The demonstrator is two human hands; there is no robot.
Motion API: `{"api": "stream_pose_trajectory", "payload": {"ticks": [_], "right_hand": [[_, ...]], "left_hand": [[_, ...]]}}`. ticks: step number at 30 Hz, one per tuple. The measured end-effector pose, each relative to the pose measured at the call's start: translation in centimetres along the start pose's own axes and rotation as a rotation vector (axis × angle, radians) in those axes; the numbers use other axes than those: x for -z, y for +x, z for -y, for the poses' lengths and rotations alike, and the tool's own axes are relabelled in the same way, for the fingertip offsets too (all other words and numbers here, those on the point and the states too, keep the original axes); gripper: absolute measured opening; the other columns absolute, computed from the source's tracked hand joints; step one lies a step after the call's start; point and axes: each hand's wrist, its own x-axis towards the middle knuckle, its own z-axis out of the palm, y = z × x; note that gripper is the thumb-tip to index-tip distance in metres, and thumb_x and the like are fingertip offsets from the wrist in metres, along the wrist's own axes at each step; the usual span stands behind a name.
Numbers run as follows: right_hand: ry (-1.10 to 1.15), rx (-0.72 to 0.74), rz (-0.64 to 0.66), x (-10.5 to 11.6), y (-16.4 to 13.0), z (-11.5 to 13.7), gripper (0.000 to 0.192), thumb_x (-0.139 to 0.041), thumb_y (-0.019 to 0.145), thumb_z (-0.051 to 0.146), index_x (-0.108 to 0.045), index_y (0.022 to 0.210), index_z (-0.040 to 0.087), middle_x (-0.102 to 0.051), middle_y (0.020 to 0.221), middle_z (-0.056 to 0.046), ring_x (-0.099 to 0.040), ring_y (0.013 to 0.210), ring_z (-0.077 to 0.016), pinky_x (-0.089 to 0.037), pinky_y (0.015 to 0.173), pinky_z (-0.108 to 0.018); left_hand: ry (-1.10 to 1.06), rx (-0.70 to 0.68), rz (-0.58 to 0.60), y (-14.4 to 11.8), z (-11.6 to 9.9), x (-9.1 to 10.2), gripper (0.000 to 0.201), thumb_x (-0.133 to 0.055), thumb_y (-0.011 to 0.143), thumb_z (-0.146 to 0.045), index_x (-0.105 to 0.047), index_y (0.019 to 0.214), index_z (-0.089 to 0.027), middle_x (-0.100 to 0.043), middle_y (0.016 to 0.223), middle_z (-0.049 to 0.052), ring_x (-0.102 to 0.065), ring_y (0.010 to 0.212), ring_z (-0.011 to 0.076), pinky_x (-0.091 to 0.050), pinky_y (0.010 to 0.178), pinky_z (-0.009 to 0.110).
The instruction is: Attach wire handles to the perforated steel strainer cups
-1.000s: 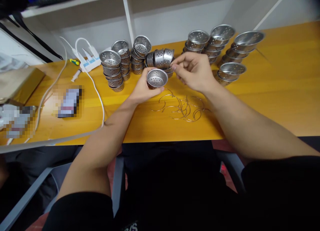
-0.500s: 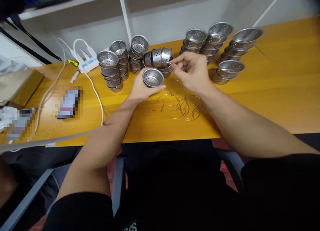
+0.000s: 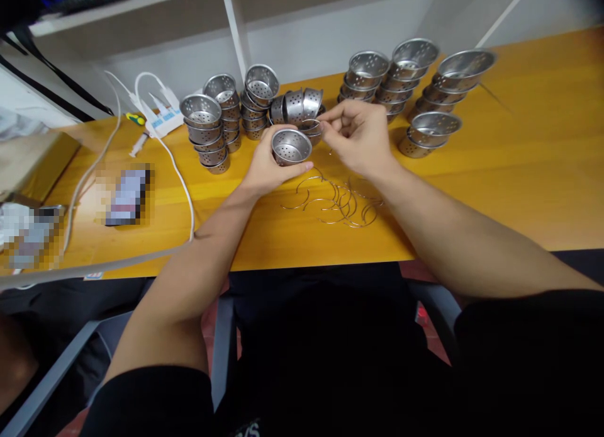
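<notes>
A perforated metal strainer cup (image 3: 291, 148) sits in my left hand (image 3: 267, 162), its open mouth tilted up toward me. Thumb and fingers wrap round its side. Just to the right, my right hand (image 3: 357, 135) pinches a thin curved wire (image 3: 309, 121) between thumb and fingertips, over the cup's far right rim; whether it touches the rim I cannot tell. Below my hands, several loose wire arcs (image 3: 346, 204) lie tangled on the table. Behind the held cup, more strainer cups (image 3: 295, 106) lie on their sides, partly hidden by my fingers.
Stacks of strainer cups (image 3: 202, 131) stand at the back left, others (image 3: 413, 68) at the back right, with a short stack (image 3: 430, 135) nearer. A power strip (image 3: 165, 119) with white cables, a syringe (image 3: 139, 144), a phone (image 3: 127, 196) and a cardboard box (image 3: 40, 166) occupy the table's left.
The held cup has shifted slightly right, closer to my right hand. The pinched wire now reaches further left, over the cup's rim side. My view has moved a little.
</notes>
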Motion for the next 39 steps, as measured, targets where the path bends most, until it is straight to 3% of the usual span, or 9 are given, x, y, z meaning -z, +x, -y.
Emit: {"api": "stream_pose_trajectory", "payload": {"ticks": [3,7,13,16,21,26,29,34,39], "right_hand": [[-0.062,-0.015,0.004,-0.2,0.0,0.2,0.065,-0.068,0.120,0.089,-0.086,0.148,0.034,-0.084,0.115,-0.017,-0.083,0.118,-0.0441,-0.075,0.102,-0.063],[-0.106,-0.017,0.022,-0.6,0.0,0.7,0.059,-0.064,0.126,0.079,-0.086,0.155,0.032,-0.085,0.117,-0.018,-0.085,0.121,-0.0438,-0.076,0.104,-0.061],[-0.099,-0.023,0.044,-0.8,0.0,0.9,0.049,-0.069,0.126,0.076,-0.087,0.149,0.036,-0.088,0.122,-0.015,-0.084,0.126,-0.0433,-0.076,0.105,-0.061],[-0.107,-0.033,0.034,-1.1,0.2,0.5,0.044,-0.073,0.126,0.070,-0.089,0.148,0.034,-0.089,0.121,-0.016,-0.084,0.125,-0.0434,-0.076,0.104,-0.061],[-0.036,0.055,-0.060,-2.6,1.1,-1.4,0.033,-0.087,0.122,0.062,-0.092,0.127,0.030,-0.081,0.100,-0.012,-0.084,0.101,-0.0380,-0.076,0.089,-0.055],[0.195,0.164,-0.169,-3.9,1.6,-2.8,0.028,-0.105,0.111,0.049,-0.086,0.105,0.028,-0.065,0.080,-0.002,-0.067,0.078,-0.0254,-0.069,0.076,-0.045],[0.232,0.176,-0.170,-4.2,1.6,-2.9,0.031,-0.106,0.109,0.050,-0.084,0.103,0.029,-0.060,0.078,-0.002,-0.064,0.076,-0.0263,-0.068,0.075,-0.047],[0.246,0.199,-0.170,-4.8,1.5,-2.6,0.029,-0.099,0.110,0.054,-0.084,0.115,0.030,-0.054,0.075,0.000,-0.057,0.072,-0.0262,-0.069,0.076,-0.049],[0.391,0.276,-0.032,-3.1,1.2,-1.5,0.048,-0.098,0.109,0.076,-0.084,0.108,0.030,-0.068,0.083,-0.006,-0.066,0.079,-0.0276,-0.067,0.074,-0.046]], "left_hand": [[-0.032,0.070,-0.005,-0.1,0.3,0.3,0.102,-0.121,0.084,-0.075,-0.071,0.159,-0.027,-0.080,0.159,0.017,-0.080,0.158,0.0445,-0.066,0.144,0.071],[-0.031,0.085,-0.003,0.0,0.5,-0.3,0.111,-0.120,0.083,-0.077,-0.063,0.165,-0.028,-0.080,0.158,0.017,-0.079,0.162,0.0467,-0.064,0.145,0.072],[-0.044,0.073,0.004,-0.1,-1.3,-1.3,0.120,-0.120,0.087,-0.070,-0.053,0.179,-0.031,-0.072,0.170,0.018,-0.073,0.172,0.0475,-0.060,0.151,0.071],[-0.042,0.043,0.025,-0.3,-1.1,-1.4,0.118,-0.119,0.089,-0.066,-0.052,0.180,-0.032,-0.069,0.173,0.018,-0.071,0.174,0.0472,-0.059,0.154,0.069],[-0.074,-0.039,0.045,-0.5,1.0,-2.0,0.114,-0.110,0.098,-0.075,-0.045,0.181,-0.033,-0.065,0.178,0.017,-0.070,0.175,0.0456,-0.058,0.154,0.068],[-0.111,-0.089,0.046,-0.3,2.1,-2.7,0.109,-0.103,0.104,-0.081,-0.041,0.181,-0.033,-0.065,0.177,0.017,-0.073,0.172,0.0434,-0.057,0.153,0.069],[-0.100,-0.066,0.045,-0.3,1.9,-2.7,0.109,-0.104,0.103,-0.080,-0.043,0.180,-0.033,-0.067,0.174,0.017,-0.073,0.170,0.0433,-0.059,0.152,0.068],[-0.093,-0.059,0.020,-0.5,1.4,-2.3,0.105,-0.108,0.099,-0.080,-0.052,0.173,-0.031,-0.072,0.164,0.015,-0.076,0.165,0.0438,-0.061,0.150,0.068],[-0.135,-0.065,0.019,-0.4,1.3,-2.1,0.090,-0.100,0.106,-0.082,-0.059,0.167,-0.030,-0.076,0.156,0.012,-0.080,0.160,0.0406,-0.064,0.148,0.066]]}}
